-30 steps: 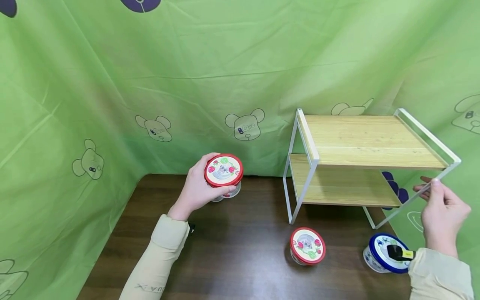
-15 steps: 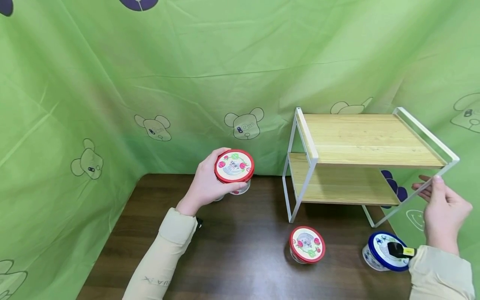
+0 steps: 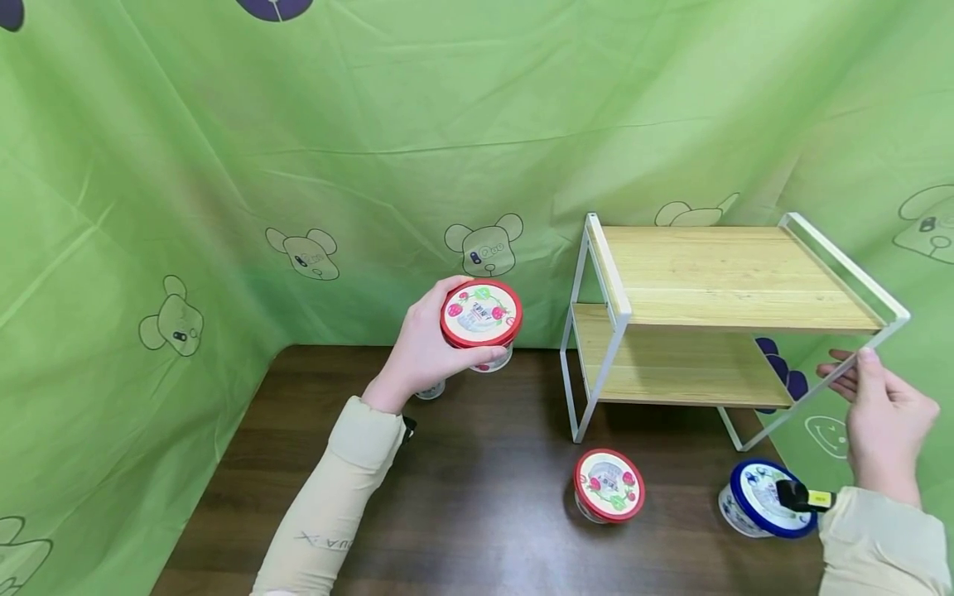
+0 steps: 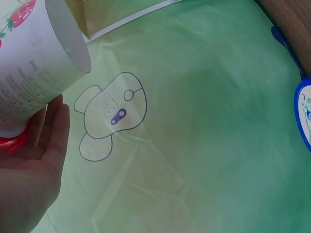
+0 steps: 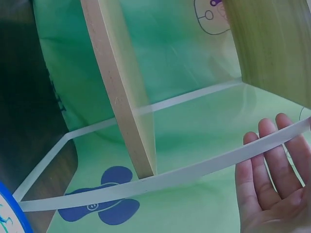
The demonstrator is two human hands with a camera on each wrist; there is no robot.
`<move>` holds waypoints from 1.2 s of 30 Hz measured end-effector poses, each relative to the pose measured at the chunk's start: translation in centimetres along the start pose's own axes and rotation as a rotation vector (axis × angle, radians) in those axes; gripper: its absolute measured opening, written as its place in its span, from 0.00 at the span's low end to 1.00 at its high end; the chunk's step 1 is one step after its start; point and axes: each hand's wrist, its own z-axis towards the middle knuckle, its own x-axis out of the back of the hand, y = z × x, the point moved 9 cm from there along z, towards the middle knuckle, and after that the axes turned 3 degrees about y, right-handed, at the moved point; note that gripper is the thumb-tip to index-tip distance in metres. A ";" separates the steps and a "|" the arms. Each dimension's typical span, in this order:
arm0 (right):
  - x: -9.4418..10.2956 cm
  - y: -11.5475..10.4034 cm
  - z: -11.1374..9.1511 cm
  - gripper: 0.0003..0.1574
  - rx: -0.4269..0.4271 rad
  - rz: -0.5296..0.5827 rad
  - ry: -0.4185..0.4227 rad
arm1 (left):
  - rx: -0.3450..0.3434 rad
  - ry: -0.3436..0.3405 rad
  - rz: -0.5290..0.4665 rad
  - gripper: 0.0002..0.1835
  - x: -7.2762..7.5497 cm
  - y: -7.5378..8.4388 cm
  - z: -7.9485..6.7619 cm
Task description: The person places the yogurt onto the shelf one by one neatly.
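Observation:
My left hand (image 3: 431,343) grips a round tub with a red lid (image 3: 481,313) and strawberry print, held up over the table; its white printed wall (image 4: 41,63) fills the upper left of the left wrist view. Behind that hand stands another tub (image 3: 431,391), mostly hidden; the left wrist view shows a blue lid (image 4: 305,114) at its right edge. At the right, my right hand (image 3: 887,414) holds the white front post of a two-tier wooden shelf (image 3: 734,281), thumb in front and fingers behind. In the right wrist view those fingers (image 5: 272,170) reach past the white bar.
A second red-lidded tub (image 3: 609,486) stands on the dark wood table (image 3: 477,513) in front of the shelf. Near the right sleeve is a blue-lidded tub (image 3: 753,501), partly covered by the wrist strap. Green printed cloth (image 3: 373,165) hangs behind and at both sides.
My left hand has moved right and a little upward with the red-lidded tub, uncovering more of the tub behind it. The right hand stays at the shelf post.

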 end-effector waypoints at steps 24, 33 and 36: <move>-0.5 -0.2 0.0 0.18 0.009 0.128 -0.127 | -0.086 -0.079 -0.046 0.48 -2.8 4.2 1.8; -0.5 -0.1 0.0 0.19 0.015 0.121 -0.099 | -0.114 -0.142 -0.092 0.48 -5.0 6.3 1.4; -0.6 -0.2 -0.1 0.19 0.024 0.135 -0.092 | -0.127 -0.163 -0.116 0.47 -5.9 6.9 1.3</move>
